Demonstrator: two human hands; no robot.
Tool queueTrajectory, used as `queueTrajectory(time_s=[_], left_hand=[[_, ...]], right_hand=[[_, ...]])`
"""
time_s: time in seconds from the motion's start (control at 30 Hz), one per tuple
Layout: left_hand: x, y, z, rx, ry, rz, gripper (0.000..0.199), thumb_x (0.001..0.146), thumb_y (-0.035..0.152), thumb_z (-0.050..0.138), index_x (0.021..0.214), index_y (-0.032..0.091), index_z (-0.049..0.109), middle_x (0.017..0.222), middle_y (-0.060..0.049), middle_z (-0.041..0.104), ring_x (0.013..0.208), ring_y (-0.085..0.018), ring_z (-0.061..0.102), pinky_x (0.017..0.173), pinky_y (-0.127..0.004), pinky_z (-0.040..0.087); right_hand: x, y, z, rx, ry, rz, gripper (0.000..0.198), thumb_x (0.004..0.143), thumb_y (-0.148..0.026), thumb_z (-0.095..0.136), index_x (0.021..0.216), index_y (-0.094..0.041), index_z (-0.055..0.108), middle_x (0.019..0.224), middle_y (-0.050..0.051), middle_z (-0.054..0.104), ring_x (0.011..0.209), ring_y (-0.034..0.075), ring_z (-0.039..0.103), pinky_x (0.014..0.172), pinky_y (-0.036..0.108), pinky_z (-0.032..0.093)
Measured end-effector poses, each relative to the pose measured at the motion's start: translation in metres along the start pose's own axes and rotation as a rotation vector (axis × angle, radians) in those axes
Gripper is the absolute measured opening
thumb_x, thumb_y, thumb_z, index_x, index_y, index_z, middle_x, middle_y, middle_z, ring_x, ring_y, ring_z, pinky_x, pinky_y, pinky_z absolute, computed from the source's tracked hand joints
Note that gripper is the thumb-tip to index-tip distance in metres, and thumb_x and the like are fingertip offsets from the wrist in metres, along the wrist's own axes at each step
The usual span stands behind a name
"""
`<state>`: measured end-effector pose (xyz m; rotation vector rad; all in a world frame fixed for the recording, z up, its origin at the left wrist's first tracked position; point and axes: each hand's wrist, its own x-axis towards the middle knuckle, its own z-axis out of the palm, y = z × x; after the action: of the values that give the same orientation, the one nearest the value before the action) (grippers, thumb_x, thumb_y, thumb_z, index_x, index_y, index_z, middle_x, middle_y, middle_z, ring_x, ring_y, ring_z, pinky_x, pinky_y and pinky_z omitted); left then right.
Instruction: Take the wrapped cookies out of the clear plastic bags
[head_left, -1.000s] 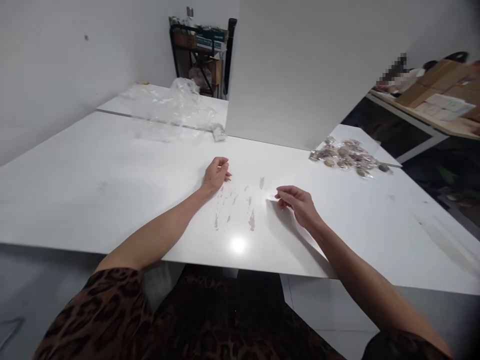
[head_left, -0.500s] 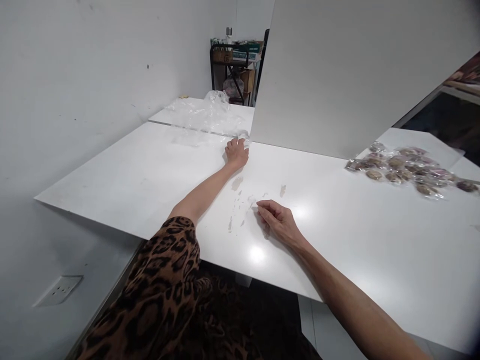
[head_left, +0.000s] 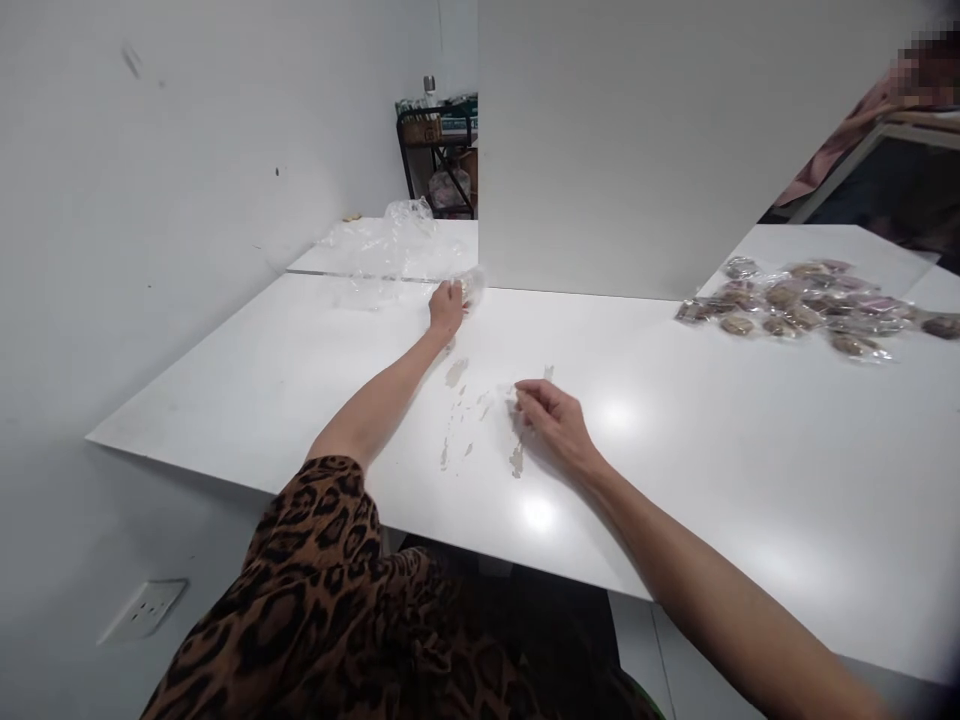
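Note:
My left hand point(head_left: 448, 308) reaches to the far side of the white table point(head_left: 360, 370), fingers closed on a crumpled clear plastic bag point(head_left: 472, 284) by the base of the upright panel. More loose clear plastic point(head_left: 405, 235) spreads behind and to the left of it. Nearer to me, my right hand point(head_left: 553, 412) rests low over the tabletop with thumb and fingers pinched together. Something pale and see-through seems to show at its fingertips, too faint to name. Worn greyish patches point(head_left: 456, 373) mark the surface between the hands.
A tall grey-white panel point(head_left: 600, 150) stands across the table's back. To the right lie several brownish items in clear wrappers point(head_left: 802, 305). A black shelf rack point(head_left: 409, 150) stands behind, a wall outlet point(head_left: 146, 610) is low left, and part of a person point(head_left: 840, 145) shows at upper right.
My left hand has turned and closed its fingers on the clear plastic at the panel's base. My right hand keeps its pinch, little moved. The view has shifted slightly.

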<state>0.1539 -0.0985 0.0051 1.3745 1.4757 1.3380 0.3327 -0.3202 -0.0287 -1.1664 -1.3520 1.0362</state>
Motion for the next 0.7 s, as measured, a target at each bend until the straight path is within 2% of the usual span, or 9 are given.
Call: queueTrajectory(time_s=[0.1,0.2,0.3,0.37,0.43,0.5,0.6,0.67,0.7], left_hand=[[-0.053,0.012,-0.020,-0.332,-0.123,-0.178,0.025,0.105,0.036,0.054,0.087,0.018,0.051,0.078,0.000,0.060,0.073,-0.011,0.071,0.072,-0.023,0.055],[-0.106,0.022,-0.033,-0.517,-0.337,-0.289,0.023,0.106,0.032,0.054,0.089,0.016,0.054,0.079,-0.003,0.066,0.071,-0.010,0.071,0.072,-0.024,0.057],[-0.143,0.026,-0.035,-0.563,-0.486,-0.314,0.022,0.103,0.034,0.059,0.091,0.016,0.056,0.081,-0.003,0.069,0.072,-0.012,0.072,0.073,-0.026,0.058],[-0.158,0.025,-0.032,-0.563,-0.581,-0.301,0.022,0.100,0.038,0.064,0.099,0.017,0.057,0.085,-0.003,0.069,0.072,-0.013,0.072,0.073,-0.027,0.058],[-0.166,0.021,-0.029,-0.525,-0.675,-0.277,0.032,0.097,0.045,0.068,0.111,0.018,0.057,0.092,-0.003,0.071,0.075,-0.014,0.073,0.076,-0.030,0.059],[-0.172,0.018,-0.027,-0.408,-0.706,-0.192,0.053,0.091,0.053,0.072,0.128,0.021,0.053,0.110,-0.007,0.071,0.088,-0.017,0.074,0.083,-0.035,0.060],[-0.182,0.017,-0.029,-0.098,-0.658,0.142,0.089,0.077,0.061,0.082,0.149,0.028,0.042,0.150,-0.017,0.054,0.125,-0.029,0.064,0.101,-0.047,0.056],[-0.190,0.019,-0.029,0.129,-0.649,0.382,0.096,0.072,0.063,0.086,0.152,0.030,0.045,0.164,-0.018,0.040,0.146,-0.038,0.047,0.115,-0.058,0.045],[-0.194,0.020,-0.029,0.223,-0.653,0.462,0.093,0.072,0.065,0.085,0.150,0.030,0.049,0.165,-0.017,0.039,0.150,-0.040,0.041,0.119,-0.061,0.039]], right_hand=[[0.010,0.001,-0.006,0.142,0.110,0.070,0.043,0.078,-0.057,0.077,0.097,-0.019,0.070,0.077,0.001,0.068,0.061,0.012,0.057,0.057,0.027,0.046],[0.018,-0.001,-0.011,0.349,0.215,0.160,0.059,0.064,-0.057,0.090,0.104,-0.023,0.064,0.084,0.000,0.071,0.066,0.012,0.063,0.057,0.024,0.050],[0.023,-0.006,-0.019,0.542,0.264,0.210,0.073,0.053,-0.055,0.097,0.108,-0.029,0.056,0.093,-0.002,0.071,0.074,0.013,0.069,0.059,0.023,0.056],[0.024,-0.009,-0.029,0.581,0.256,0.189,0.067,0.054,-0.058,0.095,0.101,-0.028,0.057,0.089,-0.003,0.069,0.072,0.012,0.069,0.057,0.023,0.055],[0.025,-0.012,-0.039,0.576,0.286,0.172,0.060,0.055,-0.056,0.096,0.089,-0.024,0.059,0.074,-0.005,0.063,0.060,0.010,0.063,0.048,0.020,0.050],[0.025,-0.014,-0.048,0.578,0.355,0.178,0.056,0.051,-0.049,0.099,0.078,-0.021,0.058,0.063,-0.007,0.054,0.049,0.007,0.054,0.041,0.020,0.042],[0.022,-0.018,-0.052,0.561,0.426,0.174,0.052,0.052,-0.043,0.099,0.069,-0.020,0.055,0.056,-0.008,0.049,0.044,0.005,0.046,0.037,0.020,0.035],[0.019,-0.019,-0.049,0.486,0.428,0.142,0.050,0.058,-0.045,0.097,0.066,-0.019,0.055,0.055,-0.007,0.050,0.043,0.005,0.044,0.036,0.020,0.033],[0.017,-0.020,-0.046,0.441,0.415,0.119,0.049,0.061,-0.047,0.095,0.066,-0.019,0.055,0.055,-0.006,0.051,0.043,0.005,0.045,0.036,0.020,0.033]])
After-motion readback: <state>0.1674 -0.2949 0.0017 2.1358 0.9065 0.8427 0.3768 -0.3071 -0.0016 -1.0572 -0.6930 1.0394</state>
